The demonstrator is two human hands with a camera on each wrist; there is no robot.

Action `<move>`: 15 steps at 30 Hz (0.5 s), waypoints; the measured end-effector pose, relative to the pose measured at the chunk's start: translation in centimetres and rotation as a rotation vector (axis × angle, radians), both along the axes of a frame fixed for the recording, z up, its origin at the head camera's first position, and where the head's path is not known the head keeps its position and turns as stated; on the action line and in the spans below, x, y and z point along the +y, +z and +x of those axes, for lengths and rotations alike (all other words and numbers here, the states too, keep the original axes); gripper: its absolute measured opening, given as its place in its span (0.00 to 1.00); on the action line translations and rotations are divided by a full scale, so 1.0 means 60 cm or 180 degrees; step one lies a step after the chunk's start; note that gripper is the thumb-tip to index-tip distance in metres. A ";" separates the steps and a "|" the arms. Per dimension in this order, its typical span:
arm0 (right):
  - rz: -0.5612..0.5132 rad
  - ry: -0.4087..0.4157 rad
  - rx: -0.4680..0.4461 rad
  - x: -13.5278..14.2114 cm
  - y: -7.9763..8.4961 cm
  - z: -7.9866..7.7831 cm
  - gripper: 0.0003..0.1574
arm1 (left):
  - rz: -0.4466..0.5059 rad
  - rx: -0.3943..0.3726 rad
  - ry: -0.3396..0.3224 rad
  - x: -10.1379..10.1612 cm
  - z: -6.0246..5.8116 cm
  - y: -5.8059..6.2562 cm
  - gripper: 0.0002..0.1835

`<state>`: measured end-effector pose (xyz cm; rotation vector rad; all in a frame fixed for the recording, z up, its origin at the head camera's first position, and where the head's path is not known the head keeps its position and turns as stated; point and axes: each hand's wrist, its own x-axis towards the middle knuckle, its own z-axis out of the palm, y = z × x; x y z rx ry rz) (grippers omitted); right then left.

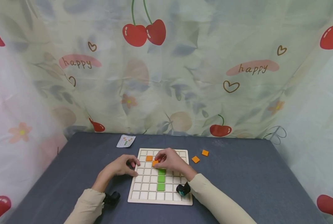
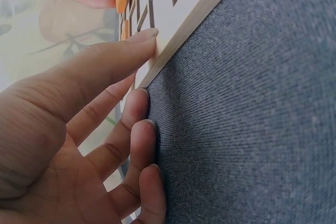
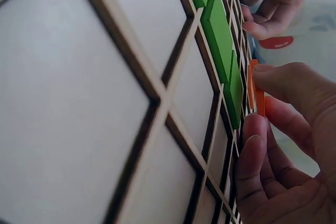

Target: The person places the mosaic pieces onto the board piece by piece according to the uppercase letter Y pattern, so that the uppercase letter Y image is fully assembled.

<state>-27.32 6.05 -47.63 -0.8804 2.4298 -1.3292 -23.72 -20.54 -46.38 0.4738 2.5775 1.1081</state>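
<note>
A pale wooden grid board (image 1: pixel 136 195) lies on the dark cloth. My right hand (image 1: pixel 170 160) pinches an orange square tile (image 3: pixel 259 90) between thumb and fingers, low over the board's upper middle. Another orange tile (image 1: pixel 149 158) sits in a cell just up and left of it. Three green tiles (image 1: pixel 161 178) form a column below the held tile. My left hand (image 1: pixel 124 165) is at the board's left edge, its thumb (image 2: pixel 121 59) resting on the rim and its other fingers loosely bent alongside.
Two loose orange tiles, one nearer (image 1: pixel 195 159) and one farther (image 1: pixel 205 152), lie on the cloth right of the board. A small card (image 1: pixel 126 141) with a coloured grid pattern lies behind the board at left. A patterned curtain (image 1: pixel 160 77) hangs around the table (image 1: pixel 239 174).
</note>
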 end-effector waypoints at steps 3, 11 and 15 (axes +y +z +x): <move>0.0061 -0.0016 0.0015 -0.002 0.000 0.000 0.11 | 0.0006 -0.0031 0.0016 0.000 0.000 -0.001 0.17; 0.0076 0.0015 0.0087 -0.003 0.003 0.004 0.10 | -0.0045 -0.0080 0.0069 0.000 -0.005 -0.004 0.17; 0.0104 0.0006 0.0061 -0.005 0.005 0.005 0.10 | -0.0036 -0.0066 0.0070 -0.001 -0.006 -0.004 0.17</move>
